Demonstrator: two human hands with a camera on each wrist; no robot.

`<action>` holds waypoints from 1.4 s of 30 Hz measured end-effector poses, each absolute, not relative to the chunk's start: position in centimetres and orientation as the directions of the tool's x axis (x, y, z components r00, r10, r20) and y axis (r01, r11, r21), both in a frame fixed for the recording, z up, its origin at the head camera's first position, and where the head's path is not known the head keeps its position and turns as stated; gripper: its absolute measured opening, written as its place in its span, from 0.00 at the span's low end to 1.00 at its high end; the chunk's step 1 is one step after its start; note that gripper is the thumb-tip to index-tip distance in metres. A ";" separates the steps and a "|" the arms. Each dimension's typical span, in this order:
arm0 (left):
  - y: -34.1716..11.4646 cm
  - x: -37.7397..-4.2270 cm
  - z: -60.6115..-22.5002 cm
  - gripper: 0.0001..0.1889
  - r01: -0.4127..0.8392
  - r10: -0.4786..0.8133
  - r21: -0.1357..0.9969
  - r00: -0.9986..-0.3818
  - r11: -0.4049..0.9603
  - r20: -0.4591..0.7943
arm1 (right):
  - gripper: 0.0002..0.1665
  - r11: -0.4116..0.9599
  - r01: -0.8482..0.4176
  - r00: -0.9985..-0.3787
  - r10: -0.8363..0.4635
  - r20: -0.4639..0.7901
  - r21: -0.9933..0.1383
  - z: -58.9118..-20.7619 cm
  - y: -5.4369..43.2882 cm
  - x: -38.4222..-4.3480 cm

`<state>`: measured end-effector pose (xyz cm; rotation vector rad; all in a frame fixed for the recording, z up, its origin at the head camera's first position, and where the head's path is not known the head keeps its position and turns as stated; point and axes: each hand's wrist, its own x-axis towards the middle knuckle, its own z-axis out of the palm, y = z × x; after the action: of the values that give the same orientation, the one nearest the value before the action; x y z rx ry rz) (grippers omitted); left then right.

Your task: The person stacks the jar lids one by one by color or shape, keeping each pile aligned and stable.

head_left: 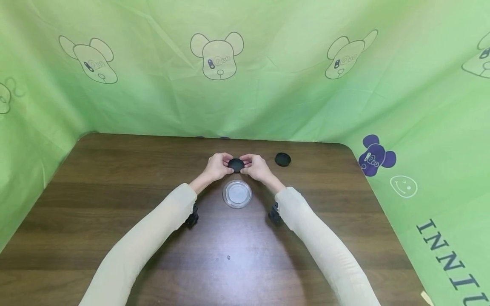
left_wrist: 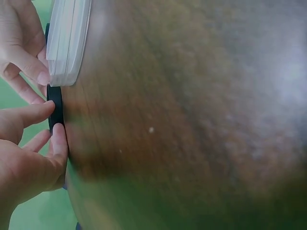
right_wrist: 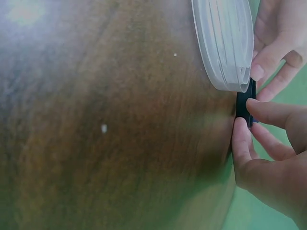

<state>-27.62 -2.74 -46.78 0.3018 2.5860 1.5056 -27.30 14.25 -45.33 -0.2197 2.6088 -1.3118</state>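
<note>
A small black round disc (head_left: 236, 165), shallow like a lid or coaster, lies near the far side of the table between both hands. My left hand (head_left: 218, 166) pinches its left edge between thumb and fingers. On the opposite edge, the thumb and fingers of my right hand (head_left: 257, 166) grip it too. In the left wrist view the disc (left_wrist: 56, 110) appears as a dark rim, with a thumb and fingertips on it. Just nearer than the hands stands a clear round plastic container (head_left: 237, 194). From the right wrist side, this container (right_wrist: 225, 48) hides part of the disc.
A second black round disc (head_left: 283, 159) lies to the right of the hands. The brown wooden table (head_left: 134, 204) meets a green printed curtain (head_left: 260, 106) at the back and sides. A small speck (head_left: 228, 257) lies on the table toward the front.
</note>
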 end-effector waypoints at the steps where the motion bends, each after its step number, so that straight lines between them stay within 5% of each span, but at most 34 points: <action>1: -2.8 -27.6 -46.8 0.23 0.105 0.242 0.872 -0.970 0.478 -0.015 | 0.27 0.593 -0.040 -0.966 -0.227 -0.119 -0.804 -45.3 14.2 -27.2; 28: -3.7 -27.2 -46.4 0.23 0.097 0.214 0.910 -0.977 0.403 0.010 | 0.28 0.551 -0.085 -0.955 -0.284 -0.091 -0.830 -44.3 18.1 -26.3; 42: 2.1 -28.9 -42.9 0.23 0.150 0.255 0.901 -0.966 0.407 0.046 | 0.27 0.599 -0.086 -0.990 -0.144 -0.002 -0.796 -42.5 25.4 -27.5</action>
<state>-28.94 2.08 -42.89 0.3690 2.5506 1.6178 -27.50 25.38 -42.45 -0.1980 2.7491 -1.3641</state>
